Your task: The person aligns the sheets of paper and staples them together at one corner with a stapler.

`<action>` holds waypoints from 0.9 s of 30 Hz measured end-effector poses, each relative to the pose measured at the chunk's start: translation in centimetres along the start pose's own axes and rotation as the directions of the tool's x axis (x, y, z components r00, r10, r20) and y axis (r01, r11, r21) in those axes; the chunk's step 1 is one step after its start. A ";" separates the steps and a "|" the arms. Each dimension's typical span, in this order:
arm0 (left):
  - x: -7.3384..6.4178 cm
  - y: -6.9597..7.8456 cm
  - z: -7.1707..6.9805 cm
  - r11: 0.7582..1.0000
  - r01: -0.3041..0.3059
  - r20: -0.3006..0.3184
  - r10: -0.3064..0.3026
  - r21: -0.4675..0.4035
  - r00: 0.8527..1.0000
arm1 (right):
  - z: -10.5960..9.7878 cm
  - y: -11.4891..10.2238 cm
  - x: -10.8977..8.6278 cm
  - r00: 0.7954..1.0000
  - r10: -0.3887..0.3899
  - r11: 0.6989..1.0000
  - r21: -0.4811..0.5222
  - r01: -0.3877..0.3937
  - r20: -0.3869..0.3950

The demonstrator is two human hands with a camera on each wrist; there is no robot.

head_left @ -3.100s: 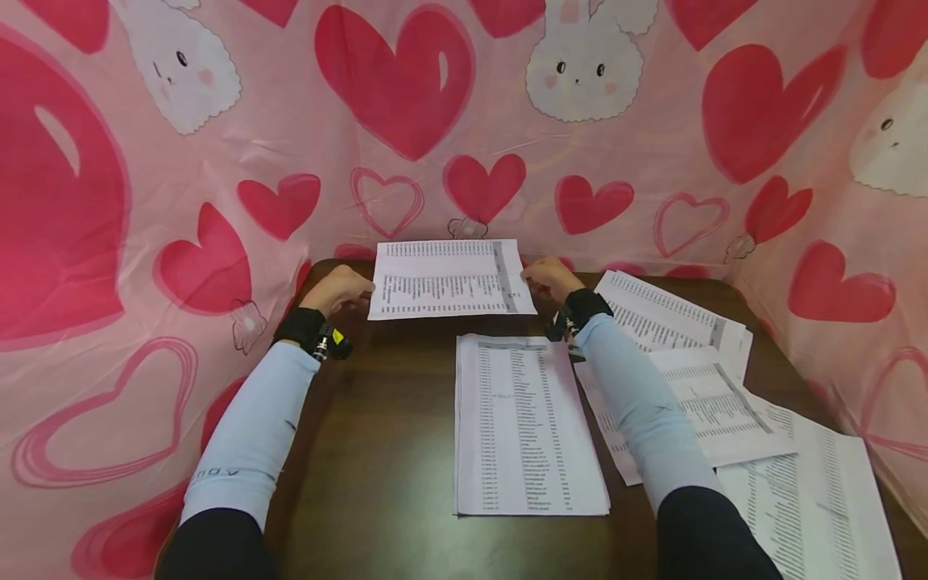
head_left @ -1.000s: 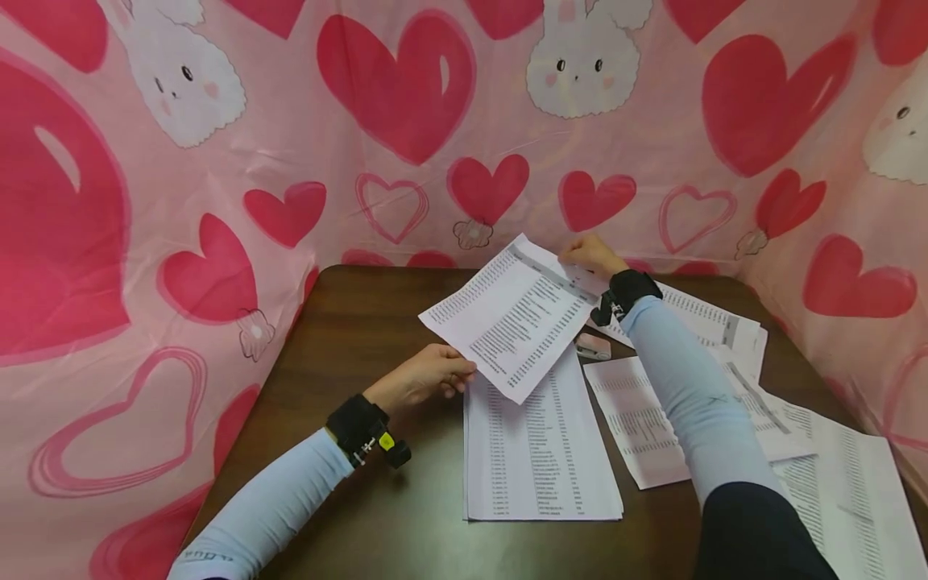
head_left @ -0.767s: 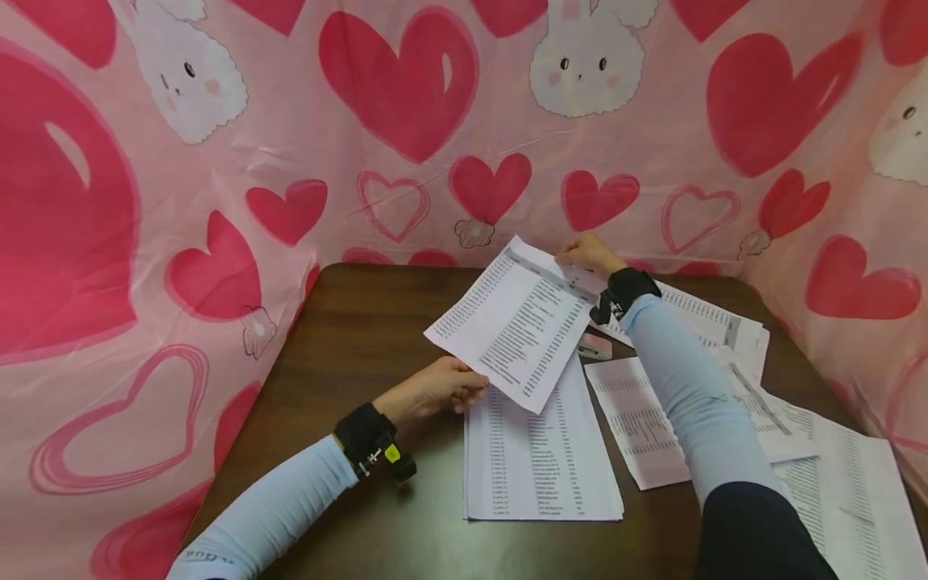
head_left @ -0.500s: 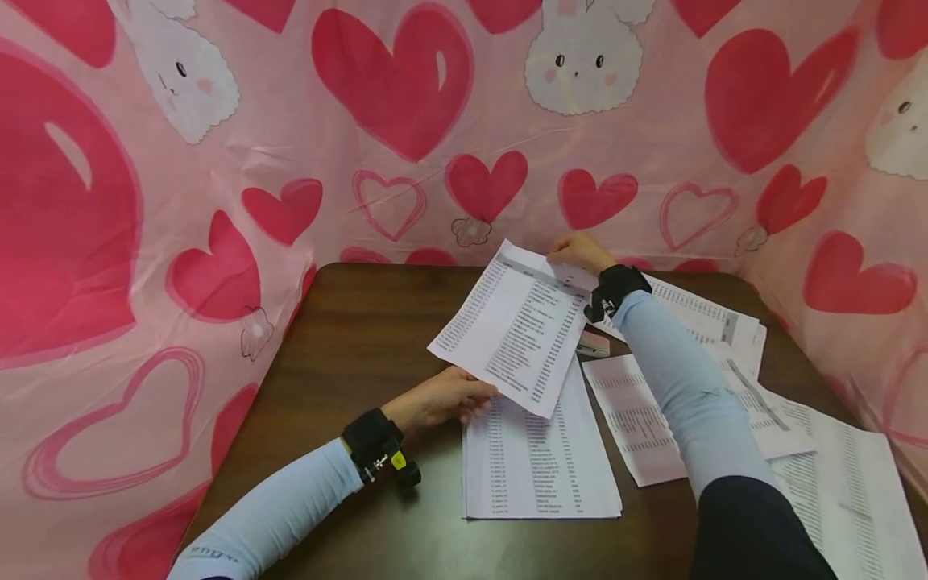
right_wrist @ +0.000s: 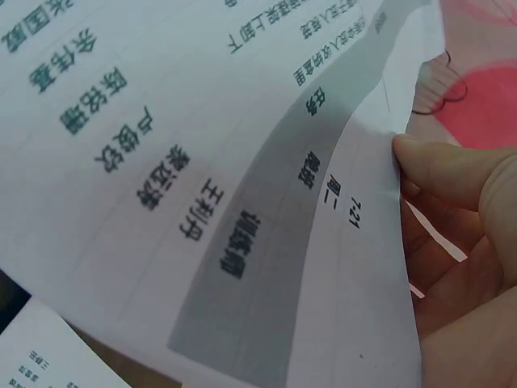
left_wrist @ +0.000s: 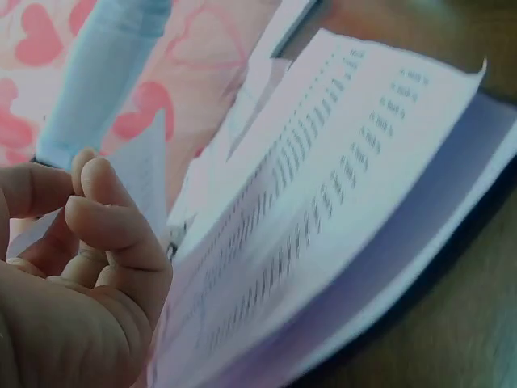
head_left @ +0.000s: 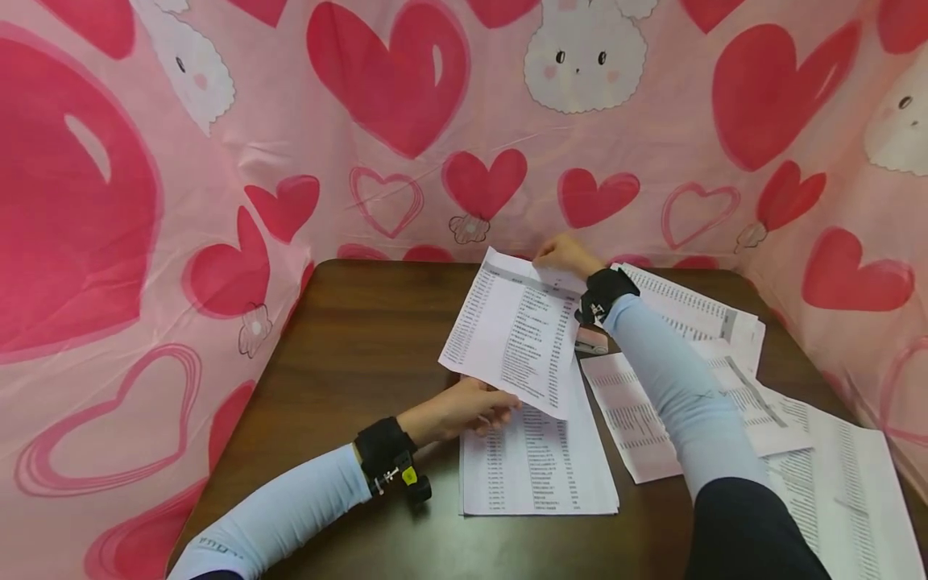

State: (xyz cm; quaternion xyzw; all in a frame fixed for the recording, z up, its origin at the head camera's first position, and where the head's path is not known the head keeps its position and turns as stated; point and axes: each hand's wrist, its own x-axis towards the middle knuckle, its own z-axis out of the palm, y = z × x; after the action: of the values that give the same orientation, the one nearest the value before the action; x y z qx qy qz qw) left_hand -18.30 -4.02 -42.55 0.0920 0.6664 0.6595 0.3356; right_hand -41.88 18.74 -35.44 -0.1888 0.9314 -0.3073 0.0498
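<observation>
A printed sheet of paper (head_left: 515, 326) with a grey header band is held up between my two hands, slightly tilted. My left hand (head_left: 464, 409) pinches its near edge between thumb and fingers. At the far edge, my right hand (head_left: 569, 256) pinches the paper beside the header, its thumb (right_wrist: 452, 174) showing on the margin in the right wrist view. Under the raised sheet lies a neat stack of printed sheets (head_left: 540, 475), partly hidden by it. The left wrist view shows the stack (left_wrist: 323, 178) next to my left hand (left_wrist: 89, 275), with one top corner curling up.
Several loose printed sheets (head_left: 834, 483) overlap along the right side of the dark wooden table (head_left: 362, 338). A small pink-and-grey object (head_left: 592, 341) sits by the stack's far right corner. A pink curtain with hearts (head_left: 391, 80) hangs behind the table.
The sheet, earlier held sideways at the table's far edge, has turned so its header faces away and has come over the stack. Lately my left hand moved right and nearer, my right slightly left.
</observation>
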 end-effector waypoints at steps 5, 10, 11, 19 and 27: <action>-0.4 0.1 1.9 1.000 -0.023 -0.005 0.023 0.009 1.000 | 0.9 -0.1 0.0 1.000 -0.002 1.000 0.000 0.002 0.007; -0.6 -0.4 3.4 0.998 -0.050 0.001 0.050 0.035 0.999 | 1.7 -0.9 -0.1 0.999 -0.035 0.997 -0.068 0.037 0.028; -0.6 -0.5 3.7 0.998 -0.054 -0.001 0.054 0.043 0.999 | 1.9 -1.1 -0.1 0.998 -0.043 0.996 -0.078 0.045 0.036; -0.3 -1.2 5.3 0.999 0.000 -0.015 0.001 0.035 1.000 | 3.1 -1.9 -0.5 0.996 -0.044 0.992 -0.111 0.052 0.076; -0.1 -1.7 7.1 0.989 0.117 -0.077 -0.123 -0.088 0.989 | 4.1 -2.5 -0.8 0.993 -0.019 0.986 -0.160 0.038 0.114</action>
State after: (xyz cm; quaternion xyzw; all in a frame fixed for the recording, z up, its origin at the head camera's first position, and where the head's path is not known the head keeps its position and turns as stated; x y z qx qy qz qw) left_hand -13.65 1.50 -43.49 0.0103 0.6559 0.6686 0.3504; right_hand -39.52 14.91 -37.33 -0.2225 0.9462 -0.2200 0.0823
